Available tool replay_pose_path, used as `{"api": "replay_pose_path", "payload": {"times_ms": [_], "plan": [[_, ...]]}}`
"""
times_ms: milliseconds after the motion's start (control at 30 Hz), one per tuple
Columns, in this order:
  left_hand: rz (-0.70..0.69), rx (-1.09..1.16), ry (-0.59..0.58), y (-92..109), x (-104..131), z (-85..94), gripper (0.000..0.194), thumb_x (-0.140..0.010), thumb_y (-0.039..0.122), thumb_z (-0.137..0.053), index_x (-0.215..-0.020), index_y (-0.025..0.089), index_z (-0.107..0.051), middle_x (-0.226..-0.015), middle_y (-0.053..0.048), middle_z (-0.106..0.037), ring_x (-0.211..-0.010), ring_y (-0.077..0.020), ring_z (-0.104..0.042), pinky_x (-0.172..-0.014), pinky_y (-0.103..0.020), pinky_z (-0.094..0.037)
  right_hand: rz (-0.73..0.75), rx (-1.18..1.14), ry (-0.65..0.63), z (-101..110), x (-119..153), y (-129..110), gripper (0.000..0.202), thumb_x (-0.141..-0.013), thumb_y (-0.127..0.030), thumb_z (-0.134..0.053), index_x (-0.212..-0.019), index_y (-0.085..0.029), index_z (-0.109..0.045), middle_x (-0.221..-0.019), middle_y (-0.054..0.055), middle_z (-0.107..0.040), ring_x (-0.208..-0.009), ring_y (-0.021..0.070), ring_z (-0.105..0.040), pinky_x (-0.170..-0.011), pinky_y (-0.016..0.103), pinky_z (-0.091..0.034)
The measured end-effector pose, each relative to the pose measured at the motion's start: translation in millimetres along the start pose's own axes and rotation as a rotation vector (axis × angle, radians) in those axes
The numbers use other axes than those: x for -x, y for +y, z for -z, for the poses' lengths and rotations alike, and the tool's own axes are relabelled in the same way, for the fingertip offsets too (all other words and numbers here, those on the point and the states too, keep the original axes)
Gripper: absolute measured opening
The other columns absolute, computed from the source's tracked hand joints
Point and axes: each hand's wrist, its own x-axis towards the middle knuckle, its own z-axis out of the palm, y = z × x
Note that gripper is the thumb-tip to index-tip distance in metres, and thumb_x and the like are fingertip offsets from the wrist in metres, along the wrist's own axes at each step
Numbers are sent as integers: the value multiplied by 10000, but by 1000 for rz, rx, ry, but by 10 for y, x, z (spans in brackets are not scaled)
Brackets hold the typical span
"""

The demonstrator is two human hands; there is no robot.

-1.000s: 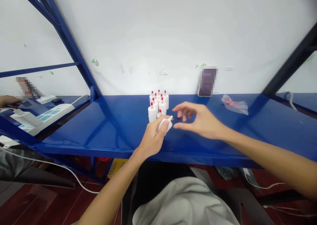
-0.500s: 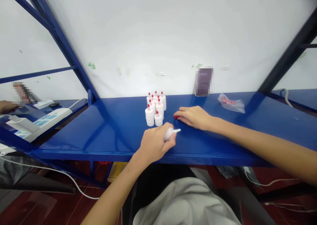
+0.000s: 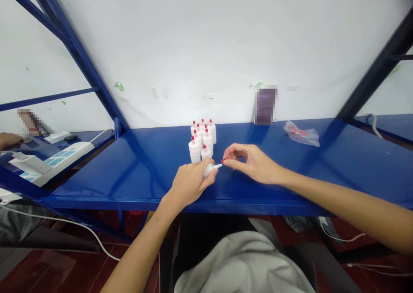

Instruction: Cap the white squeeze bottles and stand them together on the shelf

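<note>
My left hand [image 3: 192, 182] is wrapped round a white bottle [image 3: 209, 169], tilted so its bare nozzle points right. Between the thumb and fingertips of my right hand [image 3: 253, 163] is a small red cap [image 3: 223, 161], right at the nozzle's tip; whether they touch I cannot tell. Several upright white bottles [image 3: 194, 150] with red caps stand grouped on the blue table [image 3: 145, 168], just beyond my left hand.
A clear plastic bag [image 3: 301, 134] with red pieces lies at the right. A blurred, phone-like object [image 3: 265, 106] leans on the wall. At the left are a white power strip [image 3: 61, 159] and another person's hand [image 3: 9, 140].
My right hand has lifted the red cap off the table and brought it to the nozzle. My left hand has moved a little left with the bottle.
</note>
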Motion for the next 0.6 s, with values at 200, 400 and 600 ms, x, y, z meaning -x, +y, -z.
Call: {"api": "replay_pose_path", "payload": {"times_ms": [200,400,600], "plan": [[-22,69,8,-3,-5,-8,304,-1025,439,-380,-1087,221,-583,-800,-8,-714,-690,-199,-664,-606,-266,-333,78,45,6,-78,30,-108,210,-917,-392,-625,-924,-185,-658,-843,28,-689,-755,159,-605,-706,296,-487],[-30,178,17,-24,9,-4,276,-1021,419,-396,-1087,224,-580,-781,5,-691,-669,-184,-637,-621,-259,-347,116,215,87,-33,20,-164,115,-907,-296,-614,-935,-190,-648,-843,25,-704,-651,131,-588,-599,261,-450],[-46,224,17,-27,14,-25,287,-1021,430,-396,-1075,221,-584,-761,10,-669,-652,-175,-610,-622,-256,-338,160,299,48,-13,49,-243,77,-893,-250,-614,-935,-187,-632,-827,4,-697,-597,104,-578,-582,243,-435]]}}
